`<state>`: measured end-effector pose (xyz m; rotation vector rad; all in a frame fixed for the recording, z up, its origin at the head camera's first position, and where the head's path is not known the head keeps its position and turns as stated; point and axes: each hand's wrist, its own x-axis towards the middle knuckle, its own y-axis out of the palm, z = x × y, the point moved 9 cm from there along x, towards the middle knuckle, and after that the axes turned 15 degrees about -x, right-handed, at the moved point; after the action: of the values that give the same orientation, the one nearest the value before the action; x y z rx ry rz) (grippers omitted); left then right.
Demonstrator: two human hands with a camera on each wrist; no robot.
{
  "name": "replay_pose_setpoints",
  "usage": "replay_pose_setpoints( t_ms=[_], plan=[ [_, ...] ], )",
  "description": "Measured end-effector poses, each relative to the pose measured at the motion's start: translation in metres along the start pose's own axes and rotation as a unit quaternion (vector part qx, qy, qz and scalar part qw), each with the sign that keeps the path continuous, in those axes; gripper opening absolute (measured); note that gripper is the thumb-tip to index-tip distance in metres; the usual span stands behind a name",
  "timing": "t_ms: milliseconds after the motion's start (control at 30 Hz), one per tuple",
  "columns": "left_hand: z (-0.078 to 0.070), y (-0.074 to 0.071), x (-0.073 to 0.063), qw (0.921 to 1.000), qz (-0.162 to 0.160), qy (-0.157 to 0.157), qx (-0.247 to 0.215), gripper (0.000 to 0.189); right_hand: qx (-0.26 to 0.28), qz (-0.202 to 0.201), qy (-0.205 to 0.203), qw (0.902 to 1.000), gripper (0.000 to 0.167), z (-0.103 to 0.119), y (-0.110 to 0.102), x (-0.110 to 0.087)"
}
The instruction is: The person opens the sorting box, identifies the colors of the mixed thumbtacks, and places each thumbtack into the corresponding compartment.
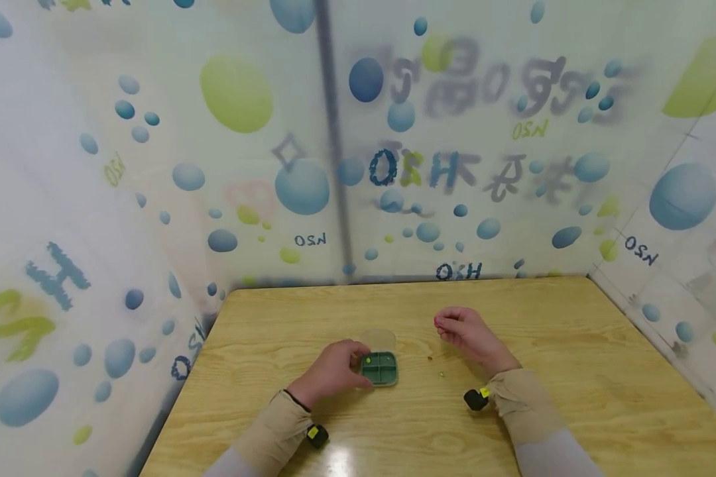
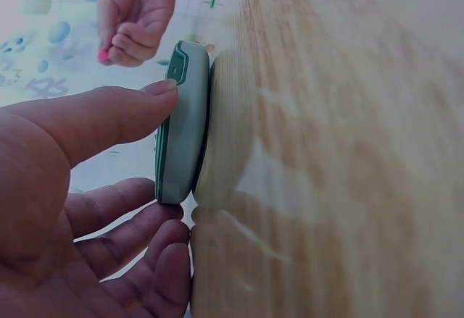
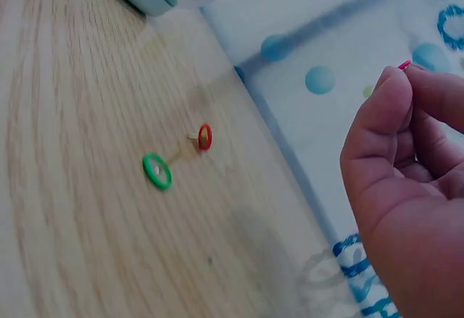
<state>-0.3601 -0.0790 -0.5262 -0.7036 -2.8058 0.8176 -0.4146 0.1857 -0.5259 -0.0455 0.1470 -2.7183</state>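
My left hand holds a small green compartment box on the table, thumb on one side and fingers at the other. Its clear lid stands open at the back. A small yellow-green item lies in the upper left compartment. To the right of the box and apart from it, my right hand pinches a tiny pink item between thumb and index finger; most of it is hidden. Below that hand, a green ring-shaped earring and a red ring-shaped earring sit on the wood.
The wooden table meets a patterned curtain along its back and left edges. Another patterned wall runs along the right. A black wrist camera is strapped to the right forearm, another to the left.
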Motion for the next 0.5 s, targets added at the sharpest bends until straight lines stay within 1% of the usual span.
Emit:
replay_pose_setpoints(
  t_ms=[100, 167, 267, 367, 500],
  plan=[
    [0.001, 0.000, 0.000, 1.0000, 0.000, -0.002, -0.001, 0.060, -0.051, 0.018, -0.014, 0.9984, 0.017, 0.011, 0.012, -0.001],
    [0.001, 0.000, 0.000, 1.0000, 0.000, -0.001, -0.001, 0.060, -0.086, 0.029, -0.024, 0.9956, 0.014, 0.019, 0.021, -0.002],
    [0.000, 0.000, 0.000, 1.0000, -0.001, 0.000, -0.002, 0.060, -0.134, 0.039, -0.033, 0.9897, 0.023, 0.029, 0.034, -0.003],
    [0.000, 0.000, 0.000, 1.0000, -0.002, 0.003, 0.000, 0.060, -0.188, 0.044, -0.039, 0.9804, 0.029, 0.035, 0.048, -0.003],
    [-0.001, -0.001, 0.001, 0.9999, -0.007, 0.007, 0.009, 0.059, -0.254, 0.052, -0.039, 0.9649, 0.026, 0.038, 0.067, -0.002]
  ],
)
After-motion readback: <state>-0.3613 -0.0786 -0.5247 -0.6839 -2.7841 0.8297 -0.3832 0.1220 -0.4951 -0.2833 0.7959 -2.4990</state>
